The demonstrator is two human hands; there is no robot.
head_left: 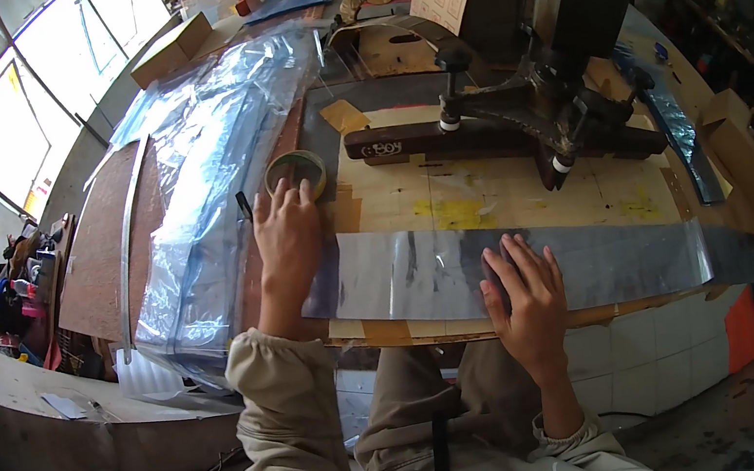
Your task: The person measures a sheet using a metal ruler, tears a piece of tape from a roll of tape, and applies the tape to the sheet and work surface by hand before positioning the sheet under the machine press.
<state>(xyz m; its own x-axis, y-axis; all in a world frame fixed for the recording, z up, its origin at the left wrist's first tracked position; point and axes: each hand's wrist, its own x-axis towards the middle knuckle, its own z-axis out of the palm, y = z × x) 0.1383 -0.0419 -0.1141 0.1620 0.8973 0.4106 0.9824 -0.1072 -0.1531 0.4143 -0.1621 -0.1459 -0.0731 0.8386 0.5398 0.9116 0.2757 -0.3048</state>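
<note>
Grip, left hand: fingertips of the left hand (289, 239) meet the tape roll (320, 173) at its near side; whether they pinch it or only rest, I cannot tell.
Grip, right hand: the right hand (530, 300) lies palm down, fingers a little spread, pinching nothing visible.
Tape roll: flat on the worktable, left of the pale board (538, 190), just beside the blue-tinted film (208, 164). Probably light and firm; take hold by the outer rim.
Clear sheet (403, 276): along the board's near edge, under the right hand. Likely thin, flexible and slippery (glare streaks suggest a slick face); best held by its edges.
Board: flat, pale, wood-like, yellow-marked; brown tape patches at the sides.
Dark bar (401, 140): long, straight, rigid-looking, above the board.
Film: glossy, wrinkled, soft-looking.
</note>
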